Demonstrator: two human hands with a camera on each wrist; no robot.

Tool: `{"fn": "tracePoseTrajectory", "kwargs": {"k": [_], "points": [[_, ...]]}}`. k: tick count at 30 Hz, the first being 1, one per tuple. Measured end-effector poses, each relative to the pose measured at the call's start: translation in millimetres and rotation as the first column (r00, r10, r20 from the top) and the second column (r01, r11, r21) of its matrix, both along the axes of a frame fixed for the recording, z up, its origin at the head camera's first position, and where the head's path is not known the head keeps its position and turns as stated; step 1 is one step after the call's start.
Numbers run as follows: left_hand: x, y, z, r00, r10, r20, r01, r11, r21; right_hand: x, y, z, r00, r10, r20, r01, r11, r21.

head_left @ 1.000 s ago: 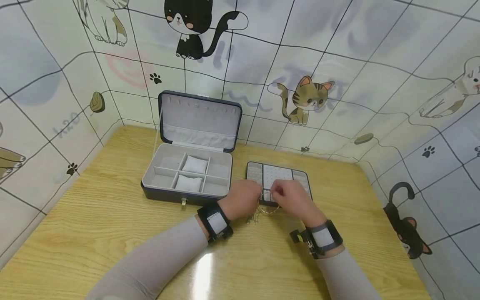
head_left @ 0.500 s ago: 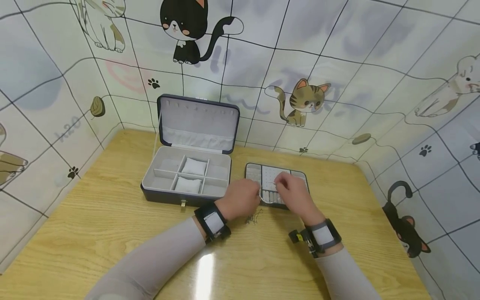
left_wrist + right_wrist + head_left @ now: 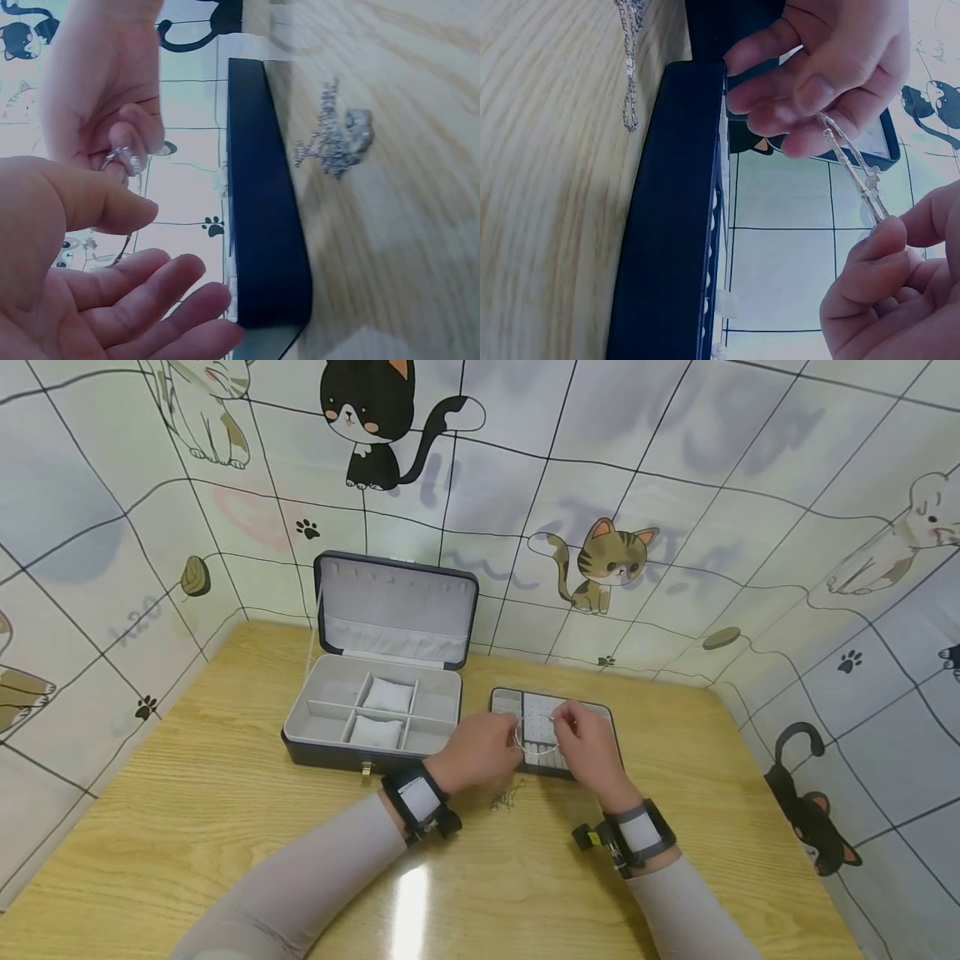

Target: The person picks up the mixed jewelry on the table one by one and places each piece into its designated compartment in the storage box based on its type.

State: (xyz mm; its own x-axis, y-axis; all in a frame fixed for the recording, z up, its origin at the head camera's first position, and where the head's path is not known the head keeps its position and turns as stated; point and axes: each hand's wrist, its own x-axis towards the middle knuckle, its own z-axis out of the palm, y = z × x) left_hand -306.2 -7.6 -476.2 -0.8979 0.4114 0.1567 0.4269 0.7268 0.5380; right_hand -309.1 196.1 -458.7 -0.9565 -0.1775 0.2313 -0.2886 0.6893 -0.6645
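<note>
A thin, shiny metal bracelet (image 3: 536,754) is held up between both hands over the jewelry tray (image 3: 542,704). My left hand (image 3: 480,747) holds its left side between thumb and fingers, the other fingers spread in the left wrist view. My right hand (image 3: 588,747) pinches the opposite side with thumb and forefinger. Small ornaments show along the bracelet (image 3: 871,180) in the right wrist view. The tray has a dark outer edge, pale sections, a dotted panel and ring rolls; the hands partly cover it.
Left of the tray stands an open dark jewelry box (image 3: 330,750) with pale compartments, two of them holding small white cushions (image 3: 377,729). A small heap of silvery chain (image 3: 506,795) lies on the wooden table (image 3: 510,885) before the tray. Cat-patterned sheeting (image 3: 510,485) encloses the table.
The bracelet has risen from hanging at the tray's front edge to being held over it. My right hand has moved slightly up and keeps pinching it, and more of the chain is uncovered.
</note>
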Motion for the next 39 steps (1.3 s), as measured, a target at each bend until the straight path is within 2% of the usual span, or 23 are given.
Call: {"fn": "tracePoseTrajectory", "kwargs": {"k": [7,13,21,26,28,31,34,39], "points": [[-0.8,-4.8,6.7,0.998,-0.037,0.049,0.032,0.994,0.1,2.2,-3.3,-2.3,1.0,-0.022,-0.019,0.022,1.0,-0.019],[-3.3,-6.4,7.0,0.998,-0.01,0.059,-0.001,0.982,0.187,2.0,-6.7,-6.9,1.0,-0.014,0.007,0.015,0.995,-0.096],[-1.8,-10.7,13.1,0.999,0.048,0.015,-0.05,0.941,0.335,1.2,-11.8,-12.0,0.999,0.027,0.034,-0.021,0.982,-0.186],[-4.1,-14.2,16.5,0.996,0.079,0.048,-0.091,0.911,0.402,2.9,-15.0,-11.9,0.999,0.039,0.027,-0.033,0.978,-0.208],[-5.1,-15.8,17.8,0.995,0.087,0.056,-0.103,0.907,0.409,4.0,-16.4,-12.2,0.999,0.042,0.027,-0.035,0.976,-0.216],[-6.2,-19.5,21.3,0.994,0.089,0.058,-0.105,0.913,0.395,5.6,-18.6,-13.5,0.997,0.054,0.048,-0.041,0.97,-0.238],[-7.5,-25.2,26.8,0.995,0.09,0.051,-0.102,0.935,0.34,7.1,-21.5,-15.8,0.994,0.074,0.075,-0.051,0.962,-0.269],[-11.0,-37.8,35.6,0.995,0.051,0.086,-0.073,0.956,0.286,10.3,-28.5,-19.7,0.989,0.107,0.103,-0.072,0.95,-0.304]]}}
